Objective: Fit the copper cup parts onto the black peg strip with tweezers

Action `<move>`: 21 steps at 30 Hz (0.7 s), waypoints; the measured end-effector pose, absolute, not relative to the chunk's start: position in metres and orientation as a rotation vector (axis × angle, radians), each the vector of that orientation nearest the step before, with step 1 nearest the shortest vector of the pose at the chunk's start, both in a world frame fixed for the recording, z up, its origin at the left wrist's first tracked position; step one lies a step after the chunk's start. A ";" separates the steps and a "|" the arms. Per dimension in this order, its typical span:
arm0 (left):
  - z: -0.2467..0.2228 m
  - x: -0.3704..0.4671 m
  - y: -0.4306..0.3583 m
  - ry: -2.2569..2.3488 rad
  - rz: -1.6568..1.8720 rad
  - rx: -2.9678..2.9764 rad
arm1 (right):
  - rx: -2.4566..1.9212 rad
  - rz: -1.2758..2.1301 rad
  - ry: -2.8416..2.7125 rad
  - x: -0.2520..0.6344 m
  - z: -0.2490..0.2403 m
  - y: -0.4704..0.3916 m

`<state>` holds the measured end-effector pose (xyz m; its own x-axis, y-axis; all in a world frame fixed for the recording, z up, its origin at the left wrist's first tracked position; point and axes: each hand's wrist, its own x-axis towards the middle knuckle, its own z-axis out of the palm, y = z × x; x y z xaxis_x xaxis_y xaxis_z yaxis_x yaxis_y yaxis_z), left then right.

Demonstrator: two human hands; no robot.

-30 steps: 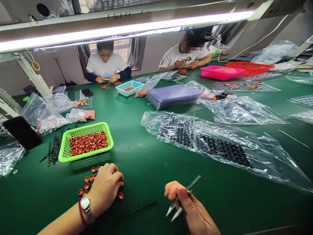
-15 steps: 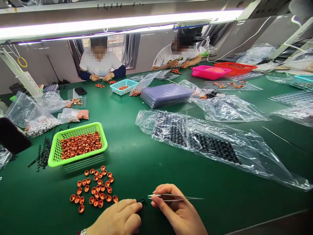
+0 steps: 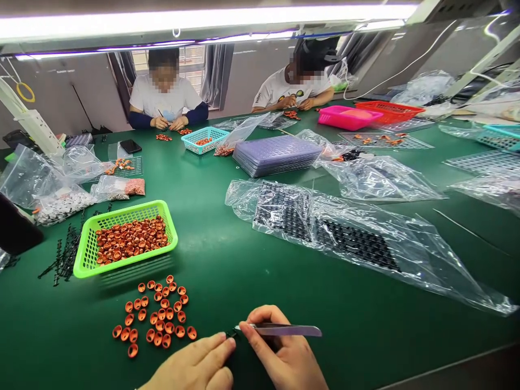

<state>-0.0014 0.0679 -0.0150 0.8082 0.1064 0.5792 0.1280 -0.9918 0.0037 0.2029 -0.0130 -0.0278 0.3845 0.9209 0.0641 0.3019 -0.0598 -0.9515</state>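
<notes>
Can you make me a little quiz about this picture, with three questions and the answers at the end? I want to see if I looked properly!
1. Fill in the blank: the tweezers are in the ____ hand.
2. True or false: all the orange cups are in the green basket.
3. Which colour is the basket beside the red basket?
A) yellow B) pink C) black

Key:
1. Right.
2. False; some lie loose on the table.
3. B, pink.
</notes>
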 end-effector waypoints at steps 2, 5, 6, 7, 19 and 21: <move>-0.014 -0.001 0.067 -0.197 -0.947 -2.952 | -1.604 0.722 -1.146 0.203 -0.027 -0.014; -0.015 -0.001 0.066 -0.202 -0.920 -2.971 | -1.599 0.694 -1.186 0.202 -0.025 -0.013; -0.016 -0.001 0.066 -0.202 -0.922 -2.974 | -1.591 0.683 -1.199 0.202 -0.025 -0.012; -0.016 -0.001 0.066 -0.206 -0.930 -2.976 | -1.580 0.670 -1.210 0.202 -0.024 -0.011; -0.012 -0.005 0.072 -0.150 -0.918 -2.978 | -1.303 0.604 -1.281 0.204 -0.019 -0.014; -0.001 -0.012 0.076 -0.131 -0.872 -2.998 | -1.318 0.643 -1.196 0.205 -0.018 -0.016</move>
